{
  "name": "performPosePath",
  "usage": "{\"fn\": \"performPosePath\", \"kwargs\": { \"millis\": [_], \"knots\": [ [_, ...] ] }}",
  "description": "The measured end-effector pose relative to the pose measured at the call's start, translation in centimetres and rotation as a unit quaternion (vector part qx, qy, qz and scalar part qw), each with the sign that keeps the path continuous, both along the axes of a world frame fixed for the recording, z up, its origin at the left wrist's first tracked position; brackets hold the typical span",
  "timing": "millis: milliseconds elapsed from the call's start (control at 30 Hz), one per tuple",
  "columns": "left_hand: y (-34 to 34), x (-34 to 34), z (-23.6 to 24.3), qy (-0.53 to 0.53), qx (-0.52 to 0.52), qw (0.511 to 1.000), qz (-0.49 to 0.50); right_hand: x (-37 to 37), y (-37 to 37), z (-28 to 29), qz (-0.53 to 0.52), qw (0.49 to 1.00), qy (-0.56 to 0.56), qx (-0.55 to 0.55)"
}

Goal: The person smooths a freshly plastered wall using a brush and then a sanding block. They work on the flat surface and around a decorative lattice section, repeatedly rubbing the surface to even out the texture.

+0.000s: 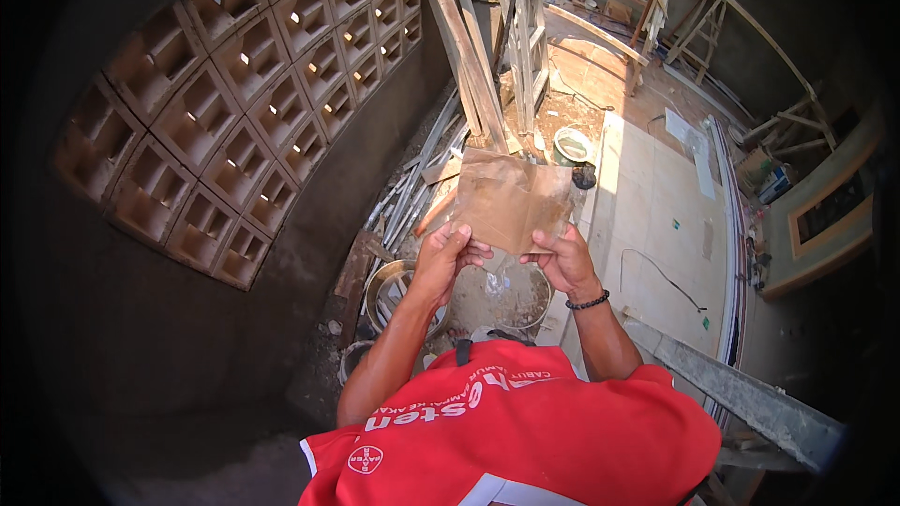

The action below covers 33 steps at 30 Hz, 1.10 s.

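Both my hands hold a creased sheet of brown paper (514, 195) by its near edge, out in front of my chest. My left hand (444, 260) pinches the left corner between thumb and fingers. At the right corner, my right hand (566, 262) grips with the thumb on top; a dark bead bracelet circles that wrist. The sheet has a fold down its middle and darker stains. Beneath it stands a round container (518, 309) with greyish wet-looking contents, partly hidden by the paper and my hands.
A bucket (382, 292) with pale pieces stands left of the round container. Wooden scaffold poles (466, 47) rise ahead beside scrap strips (412, 173). A vent-block wall (248, 103) is on the left. Pale floor tiles (656, 225) and a metal-grey beam (750, 394) lie right.
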<state>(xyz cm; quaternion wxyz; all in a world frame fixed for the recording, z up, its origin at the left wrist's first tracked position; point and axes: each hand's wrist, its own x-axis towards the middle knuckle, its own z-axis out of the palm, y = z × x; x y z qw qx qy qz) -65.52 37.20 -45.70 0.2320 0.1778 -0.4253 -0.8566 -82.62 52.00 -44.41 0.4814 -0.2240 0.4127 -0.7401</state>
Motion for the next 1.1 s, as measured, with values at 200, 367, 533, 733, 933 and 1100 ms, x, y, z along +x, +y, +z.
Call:
{"fn": "performPosePath", "kwargs": {
  "millis": [200,367,533,733,933,1100],
  "knots": [
    [-0.1,-0.4,0.0,-0.035,-0.076,0.996,0.012,-0.2,0.3,0.0,-0.094,0.994,0.057,0.024],
    [0.3,-0.9,0.6,-0.036,-0.149,0.988,0.035,-0.8,1.1,0.1,-0.133,0.982,0.132,0.03],
    [-0.5,-1.4,-0.4,-0.002,-0.107,0.994,-0.028,-0.4,1.3,0.6,-0.071,0.991,0.11,0.026],
    [-0.2,-1.3,-0.1,0.046,-0.008,0.996,-0.073,-1.4,0.9,0.1,-0.128,0.968,0.207,0.06],
    [-0.6,-1.5,-0.3,0.013,0.039,0.997,-0.068,-1.7,0.5,0.1,-0.127,0.951,0.267,0.088],
    [-1.1,-1.5,-0.2,0.042,0.101,0.987,-0.114,-2.6,0.0,-0.8,-0.11,0.955,0.268,0.059]
  ]
}}
